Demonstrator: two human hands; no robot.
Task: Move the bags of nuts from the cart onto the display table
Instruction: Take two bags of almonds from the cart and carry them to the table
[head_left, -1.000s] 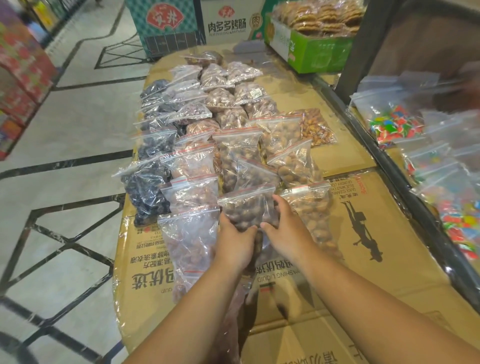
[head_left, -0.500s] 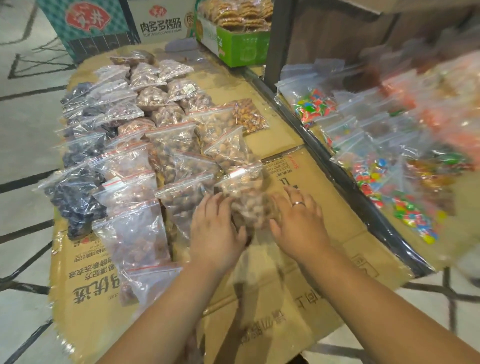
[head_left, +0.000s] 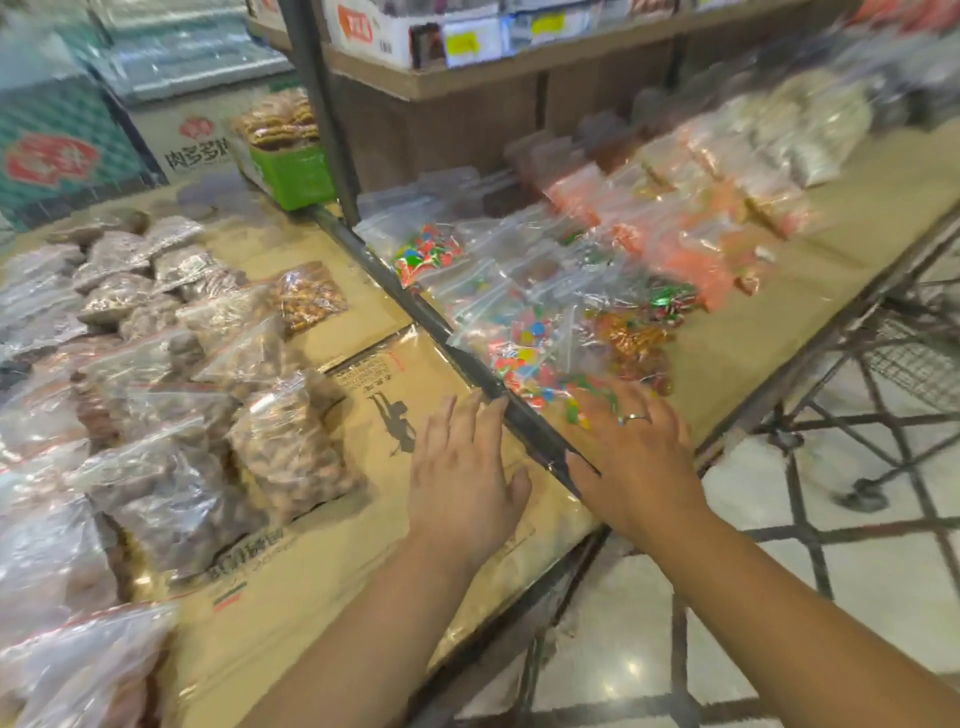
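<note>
Several clear zip bags of nuts (head_left: 291, 447) lie in rows on the cardboard-covered display table (head_left: 363, 530) at the left. My left hand (head_left: 462, 478) hovers flat over bare cardboard to the right of the bags, fingers apart, holding nothing. My right hand (head_left: 628, 457), with a ring on one finger, is spread over the near corner of the neighbouring table, next to bags of coloured candy (head_left: 524, 353). A wire cart (head_left: 914, 353) shows only partly at the right edge.
A dark metal rail (head_left: 467, 364) and post (head_left: 322, 114) divide the two tables. A green box of biscuits (head_left: 291, 166) stands at the back. Orange and pale snack bags (head_left: 675, 208) cover the right table. Tiled floor lies below at the right.
Both hands let go of the nut bags and moved right, away from them. The view swung right, bringing the candy table and the cart into sight.
</note>
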